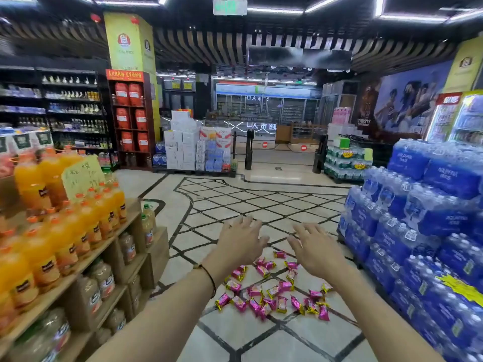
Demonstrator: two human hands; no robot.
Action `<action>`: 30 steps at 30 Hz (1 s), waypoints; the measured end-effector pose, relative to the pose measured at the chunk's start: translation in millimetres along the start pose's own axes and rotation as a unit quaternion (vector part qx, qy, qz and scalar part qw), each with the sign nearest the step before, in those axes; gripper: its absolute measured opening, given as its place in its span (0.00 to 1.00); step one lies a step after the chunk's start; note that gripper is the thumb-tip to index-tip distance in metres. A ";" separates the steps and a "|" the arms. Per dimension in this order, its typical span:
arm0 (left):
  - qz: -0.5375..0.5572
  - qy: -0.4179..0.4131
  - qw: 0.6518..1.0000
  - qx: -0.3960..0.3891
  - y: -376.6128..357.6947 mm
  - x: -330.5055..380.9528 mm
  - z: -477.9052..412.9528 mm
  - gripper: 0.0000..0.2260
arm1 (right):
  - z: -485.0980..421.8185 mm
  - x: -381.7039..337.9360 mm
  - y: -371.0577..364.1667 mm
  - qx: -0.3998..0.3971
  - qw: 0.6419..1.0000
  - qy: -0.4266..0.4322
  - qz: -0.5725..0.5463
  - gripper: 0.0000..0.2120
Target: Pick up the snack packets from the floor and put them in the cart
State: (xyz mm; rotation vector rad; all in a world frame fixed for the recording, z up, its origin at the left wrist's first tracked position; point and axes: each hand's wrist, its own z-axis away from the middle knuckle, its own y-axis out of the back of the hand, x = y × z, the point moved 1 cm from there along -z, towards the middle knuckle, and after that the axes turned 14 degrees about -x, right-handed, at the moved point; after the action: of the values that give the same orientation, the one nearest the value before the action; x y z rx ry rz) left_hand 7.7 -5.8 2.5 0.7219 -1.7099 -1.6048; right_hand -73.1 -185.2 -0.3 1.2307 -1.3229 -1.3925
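Note:
Several small pink and gold snack packets (pixel 274 292) lie scattered on the tiled floor (pixel 235 205) in front of me. My left hand (pixel 241 239) is stretched forward above the far edge of the pile, fingers spread, holding nothing. My right hand (pixel 312 245) is held out beside it, also spread and empty. Both hands are well above the packets and touch none. A thin dark band circles my left wrist. No cart is in view.
A wooden shelf of orange juice bottles (pixel 60 226) lines the left. Stacked blue packs of bottled water (pixel 423 231) stand on the right. Boxes on a pallet (pixel 193 150) and entrance gate posts (pixel 248 150) lie farther ahead.

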 end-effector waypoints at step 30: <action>0.000 0.030 0.992 -0.120 -163.3 -182.7 -576.6 0.25 | -578.3 157.7 -173.9 -0.151 0.986 -0.020 -0.072 0.23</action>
State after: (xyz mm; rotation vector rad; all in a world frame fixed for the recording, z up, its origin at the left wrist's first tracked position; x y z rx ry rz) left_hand 564.2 -236.1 -170.2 0.6428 -1.4425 -1.7347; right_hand 478.1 -424.6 -168.5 1.1138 -1.0183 -1.6579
